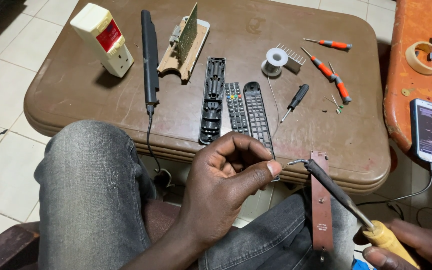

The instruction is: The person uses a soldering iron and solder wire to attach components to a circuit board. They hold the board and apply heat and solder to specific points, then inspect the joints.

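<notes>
my right hand [416, 245] is wrapped shut around the yellow handle of the soldering iron [341, 197], low at the right edge of the view. the iron's long axis runs on a slant from that handle up and to the left, and its bent tip ends just beside the top of the narrow brown circuit board [321, 200]. that board lies over my right knee with its long axis running toward and away from me, its far end touching the near edge of the worktop [101, 95]; the iron's shaft crosses above it.

my left hand [226, 185] hovers over my lap to the left of the tip, fingers curled in and thumb pressed against the forefinger; it seems to pinch a thin solder wire [274, 100], though i cannot tell for sure. the wire trails back across the worktop to the solder spool [276, 59].

just beyond my left hand lie three long remote parts side by side, all pointing away from me: the black back shell [212, 100], the rubber keypad [236, 107] and the front cover [257, 115]. a black screwdriver [296, 101] lies to their right.
</notes>
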